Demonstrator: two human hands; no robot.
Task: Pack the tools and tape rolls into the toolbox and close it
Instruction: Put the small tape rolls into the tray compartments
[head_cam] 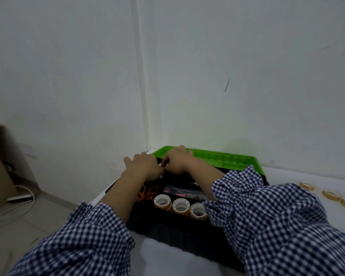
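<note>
My hands meet at the far left end of the open toolbox.

The black toolbox sits on the white tabletop in the corner by the wall, its green lid laid back. Inside, three tape rolls stand in a row along the near side, with orange scissors and a clear packet of small tools behind them. My left hand and right hand are close together, fingers bent down; I cannot tell whether they hold anything. Three loose tape rolls lie on the tabletop to the right.
</note>
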